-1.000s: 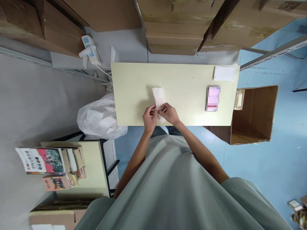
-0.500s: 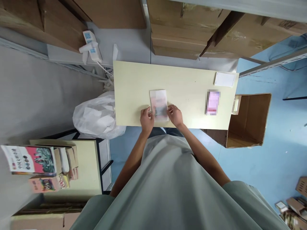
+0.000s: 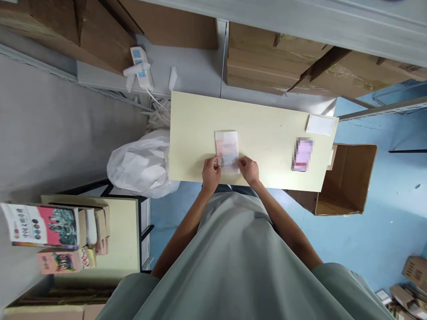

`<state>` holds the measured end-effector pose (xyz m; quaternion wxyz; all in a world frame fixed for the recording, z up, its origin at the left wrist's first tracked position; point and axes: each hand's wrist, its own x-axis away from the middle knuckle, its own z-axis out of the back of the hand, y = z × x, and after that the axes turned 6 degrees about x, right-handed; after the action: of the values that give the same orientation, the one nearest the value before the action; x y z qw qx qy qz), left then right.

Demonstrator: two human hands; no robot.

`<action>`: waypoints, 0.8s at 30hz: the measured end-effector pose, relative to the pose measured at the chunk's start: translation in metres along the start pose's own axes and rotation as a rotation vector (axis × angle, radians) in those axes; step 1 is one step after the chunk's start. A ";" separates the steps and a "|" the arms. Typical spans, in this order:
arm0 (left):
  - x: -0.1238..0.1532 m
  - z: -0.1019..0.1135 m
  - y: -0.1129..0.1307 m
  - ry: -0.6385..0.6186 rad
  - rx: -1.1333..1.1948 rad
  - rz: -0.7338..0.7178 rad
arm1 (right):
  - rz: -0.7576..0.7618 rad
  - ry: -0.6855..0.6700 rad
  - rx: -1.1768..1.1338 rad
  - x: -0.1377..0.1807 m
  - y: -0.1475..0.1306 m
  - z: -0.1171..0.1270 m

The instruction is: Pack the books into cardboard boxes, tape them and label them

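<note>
A flat pale-pink rectangle (image 3: 228, 144) lies on the cream tabletop (image 3: 196, 115), close to the front edge. It is paper-like, with a white band along its top and a greyish patch low down; its exact kind is unclear. My left hand (image 3: 211, 173) pinches its left edge, thumb and fingertips together. At the lower right edge, my right hand (image 3: 249, 170) is closed in a pinch, its fingertips on the border. Farther right on the table rest a blurred-out pinkish-purple item (image 3: 303, 154) and a white card (image 3: 320, 124).
A white plastic bag (image 3: 140, 164) of paper scraps stands against the table's left side. An open cardboard box (image 3: 350, 178) sits at the right. Behind are cartons (image 3: 260, 62) and a power strip (image 3: 142, 66). Books (image 3: 60, 226) are stacked at lower left.
The view has shifted, so the table appears slightly lower and farther right. Both hands stay at the rectangle's edges, with the right fingertips drawn closer together.
</note>
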<state>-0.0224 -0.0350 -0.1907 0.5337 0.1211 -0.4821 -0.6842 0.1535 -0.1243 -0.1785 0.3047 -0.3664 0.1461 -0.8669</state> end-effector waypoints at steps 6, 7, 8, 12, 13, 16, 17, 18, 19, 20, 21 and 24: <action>-0.037 0.035 -0.010 0.038 -0.022 0.013 | 0.010 -0.009 -0.002 -0.026 -0.047 -0.014; -0.046 0.043 -0.012 0.046 -0.028 0.019 | 0.013 -0.008 -0.004 -0.032 -0.058 -0.018; -0.055 0.052 -0.014 0.053 -0.034 0.027 | 0.015 -0.009 -0.005 -0.037 -0.069 -0.022; -0.090 0.089 -0.021 0.076 -0.068 0.069 | 0.013 -0.052 -0.004 -0.059 -0.115 -0.036; -0.098 0.097 -0.022 0.083 -0.082 0.084 | 0.012 -0.066 -0.005 -0.063 -0.126 -0.039; -0.116 0.116 -0.024 0.097 -0.119 0.126 | 0.005 -0.105 -0.016 -0.074 -0.150 -0.046; -0.120 0.121 -0.024 0.098 -0.126 0.134 | 0.001 -0.116 -0.019 -0.077 -0.156 -0.048; -0.122 0.125 -0.024 0.098 -0.130 0.138 | -0.003 -0.126 -0.022 -0.078 -0.160 -0.049; -0.123 0.129 -0.023 0.098 -0.132 0.139 | -0.003 -0.133 -0.024 -0.078 -0.162 -0.050; -0.122 0.132 -0.022 0.100 -0.133 0.137 | 0.003 -0.137 -0.026 -0.077 -0.163 -0.050; -0.119 0.134 -0.020 0.103 -0.130 0.131 | 0.015 -0.138 -0.029 -0.075 -0.162 -0.049; -0.101 0.138 -0.012 0.116 -0.098 0.090 | 0.065 -0.133 -0.047 -0.062 -0.153 -0.042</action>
<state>-0.0830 0.1238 -0.1659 0.5964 0.1122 -0.4212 -0.6741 0.0925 0.0340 -0.1687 0.3330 -0.4254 0.1578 -0.8266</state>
